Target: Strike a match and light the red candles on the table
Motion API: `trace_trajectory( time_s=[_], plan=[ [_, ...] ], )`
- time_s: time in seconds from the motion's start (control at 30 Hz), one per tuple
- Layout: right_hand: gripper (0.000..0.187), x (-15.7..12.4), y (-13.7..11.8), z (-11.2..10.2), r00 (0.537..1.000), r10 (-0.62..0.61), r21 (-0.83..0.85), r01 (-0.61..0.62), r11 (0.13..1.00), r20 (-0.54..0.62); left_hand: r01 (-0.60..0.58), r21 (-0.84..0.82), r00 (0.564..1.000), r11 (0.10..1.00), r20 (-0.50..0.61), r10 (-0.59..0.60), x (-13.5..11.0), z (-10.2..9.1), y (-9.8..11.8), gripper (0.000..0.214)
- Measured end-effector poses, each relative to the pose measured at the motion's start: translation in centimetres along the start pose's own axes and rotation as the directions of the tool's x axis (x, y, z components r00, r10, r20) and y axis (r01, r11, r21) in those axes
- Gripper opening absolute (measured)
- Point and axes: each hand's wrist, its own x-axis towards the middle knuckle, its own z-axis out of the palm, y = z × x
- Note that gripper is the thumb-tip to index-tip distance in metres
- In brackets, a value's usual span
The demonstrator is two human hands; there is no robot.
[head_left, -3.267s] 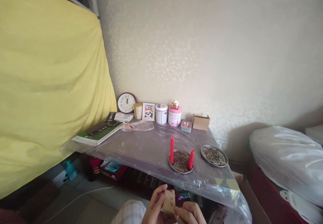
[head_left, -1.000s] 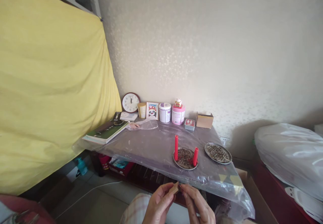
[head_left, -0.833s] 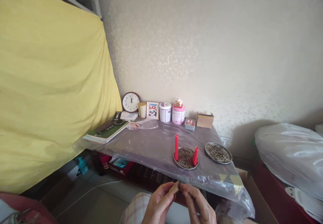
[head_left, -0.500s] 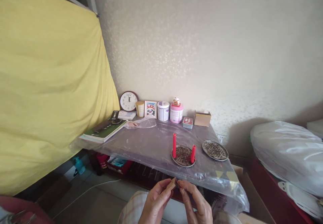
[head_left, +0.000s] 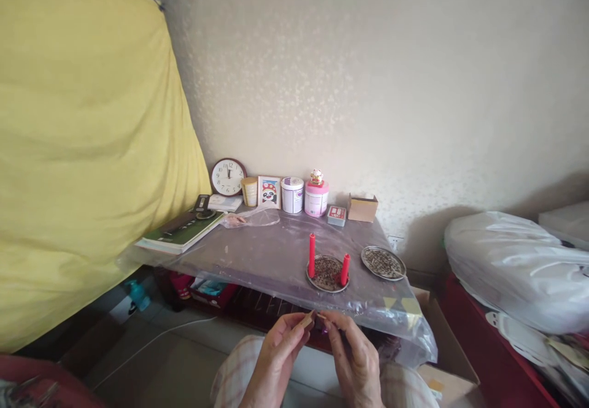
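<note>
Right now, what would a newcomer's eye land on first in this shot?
Probably the big yellow cloth filling the left side. Next, two red candles standing on a round metal plate near the front edge of the plastic-covered table. At the bottom, the left hand and right hand pinch a small tan box between them.

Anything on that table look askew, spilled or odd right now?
The two red candles: the left candle is clearly taller than the right candle on the round tray. The plastic sheet sags off the table's near right corner.
</note>
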Motion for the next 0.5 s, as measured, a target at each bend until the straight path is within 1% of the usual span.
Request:
trace_trajectory(
  time_s=[0.1,0.27,0.37,0.43,0.5],
  plan=[
    [0.015,-0.1,-0.2,0.0,0.999,-0.022,-0.027,0.021,0.999,-0.024,-0.026,0.018,1.0,1.0,-0.006,0.026,-0.1,0.2,0.4,0.019],
    [0.014,-0.3,0.7,0.7,0.999,-0.033,-0.049,0.034,0.998,0.021,-0.039,0.008,0.999,0.999,0.015,0.039,-0.1,0.4,0.5,0.019],
    [0.013,0.0,1.0,0.4,1.0,-0.005,-0.089,0.004,0.996,-0.019,-0.038,0.015,0.999,0.999,0.0,0.038,-0.1,0.3,0.5,0.02],
    [0.012,0.2,0.3,-0.4,0.998,0.012,-0.084,-0.016,0.996,-0.058,-0.038,0.021,0.999,0.999,-0.033,0.039,-0.1,0.1,0.5,0.02],
    [0.016,0.3,-0.6,-1.1,0.995,0.011,-0.032,-0.014,0.999,-0.101,-0.036,0.018,0.997,0.999,-0.065,0.037,0.0,0.1,0.5,0.021]
  ],
)
